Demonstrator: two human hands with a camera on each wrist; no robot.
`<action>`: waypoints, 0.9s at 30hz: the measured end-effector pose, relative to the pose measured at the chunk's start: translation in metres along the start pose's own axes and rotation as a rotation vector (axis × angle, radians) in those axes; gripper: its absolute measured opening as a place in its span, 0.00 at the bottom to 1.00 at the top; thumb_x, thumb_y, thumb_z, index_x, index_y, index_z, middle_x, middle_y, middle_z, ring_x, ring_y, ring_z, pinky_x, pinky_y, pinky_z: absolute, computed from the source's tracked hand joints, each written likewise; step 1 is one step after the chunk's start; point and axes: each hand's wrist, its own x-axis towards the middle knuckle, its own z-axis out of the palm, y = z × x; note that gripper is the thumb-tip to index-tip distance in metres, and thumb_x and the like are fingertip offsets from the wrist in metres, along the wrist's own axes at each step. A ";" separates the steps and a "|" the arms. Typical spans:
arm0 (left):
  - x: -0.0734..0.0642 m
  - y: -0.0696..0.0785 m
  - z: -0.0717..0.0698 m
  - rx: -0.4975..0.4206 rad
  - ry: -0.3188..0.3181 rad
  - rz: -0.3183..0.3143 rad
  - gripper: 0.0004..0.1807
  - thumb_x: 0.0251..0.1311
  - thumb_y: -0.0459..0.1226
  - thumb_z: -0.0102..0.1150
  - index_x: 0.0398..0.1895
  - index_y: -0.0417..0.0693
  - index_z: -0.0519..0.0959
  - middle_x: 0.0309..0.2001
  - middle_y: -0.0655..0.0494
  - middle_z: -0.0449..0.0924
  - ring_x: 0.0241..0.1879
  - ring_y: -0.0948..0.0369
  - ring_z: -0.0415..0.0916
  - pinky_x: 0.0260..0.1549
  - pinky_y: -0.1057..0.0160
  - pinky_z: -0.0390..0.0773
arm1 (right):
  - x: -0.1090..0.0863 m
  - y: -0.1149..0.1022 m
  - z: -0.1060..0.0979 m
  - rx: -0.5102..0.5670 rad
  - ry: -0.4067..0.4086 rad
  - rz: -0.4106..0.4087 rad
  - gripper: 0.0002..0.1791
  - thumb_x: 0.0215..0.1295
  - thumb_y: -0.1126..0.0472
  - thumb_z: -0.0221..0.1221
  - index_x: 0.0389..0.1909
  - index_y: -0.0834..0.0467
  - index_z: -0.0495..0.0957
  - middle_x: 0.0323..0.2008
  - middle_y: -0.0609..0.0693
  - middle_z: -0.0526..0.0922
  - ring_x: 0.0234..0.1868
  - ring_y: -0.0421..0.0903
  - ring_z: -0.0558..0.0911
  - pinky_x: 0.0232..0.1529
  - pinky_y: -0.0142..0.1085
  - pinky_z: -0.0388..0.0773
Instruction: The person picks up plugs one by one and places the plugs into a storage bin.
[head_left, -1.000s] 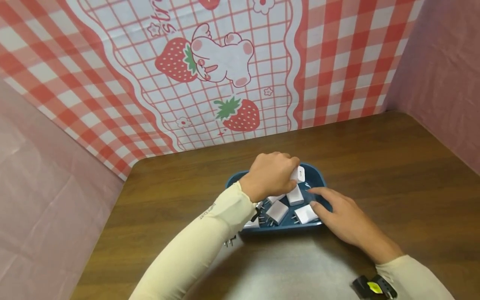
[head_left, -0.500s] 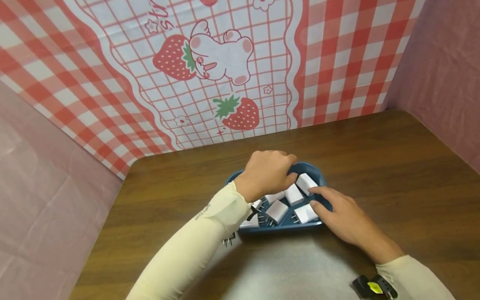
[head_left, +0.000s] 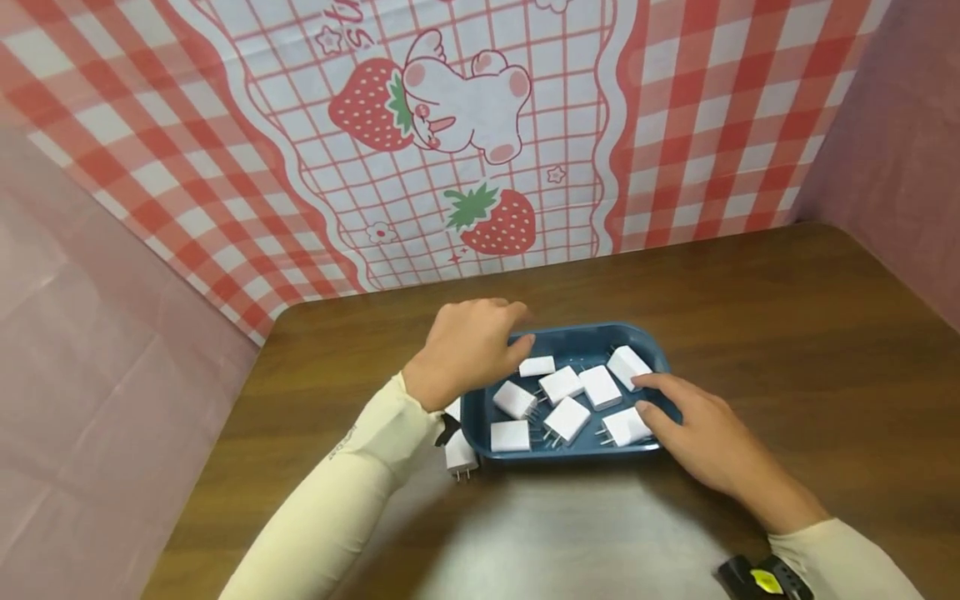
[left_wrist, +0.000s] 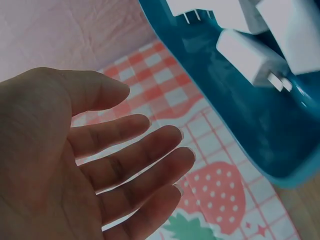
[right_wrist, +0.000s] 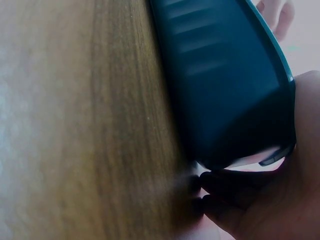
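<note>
A blue plastic bin [head_left: 581,340] holds several white charger plugs, among them one charger plug [head_left: 567,419] with metal prongs at the front middle. My left hand [head_left: 474,348] hovers at the bin's left end, its fingers spread loosely. Nothing lies in that left palm [left_wrist: 45,165] in the left wrist view, where the bin appears beyond the fingertips. At the bin's right end my right hand [head_left: 701,433] grips the rim with thumb and fingers. The right wrist view shows the right fingers [right_wrist: 235,192] curled at the bin's end.
Outside the bin, a charger plug [head_left: 460,454] lies on the wooden table [head_left: 750,308] by its left end. Another sits partly hidden behind the left wrist. A checked strawberry-print cloth [head_left: 495,217] hangs along the table's back edge.
One second ago the left hand held a charger plug at the bin's right end. It let the plug go there and moved left. The right hand stays on the rim.
</note>
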 end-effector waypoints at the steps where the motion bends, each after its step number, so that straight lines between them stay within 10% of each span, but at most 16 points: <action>1: -0.003 -0.002 0.000 -0.006 0.001 -0.008 0.15 0.66 0.49 0.58 0.51 0.57 0.85 0.40 0.64 0.85 0.30 0.64 0.80 0.15 0.63 0.69 | 0.000 0.000 0.000 0.001 -0.001 0.000 0.26 0.75 0.43 0.51 0.67 0.53 0.72 0.66 0.61 0.72 0.66 0.65 0.69 0.59 0.67 0.63; 27: -0.052 -0.040 0.011 -0.069 -0.002 -0.214 0.14 0.65 0.47 0.57 0.48 0.55 0.86 0.38 0.62 0.86 0.29 0.64 0.78 0.19 0.59 0.74 | 0.001 -0.001 -0.001 0.002 -0.049 0.025 0.29 0.76 0.41 0.49 0.69 0.54 0.70 0.68 0.63 0.69 0.67 0.66 0.67 0.59 0.69 0.61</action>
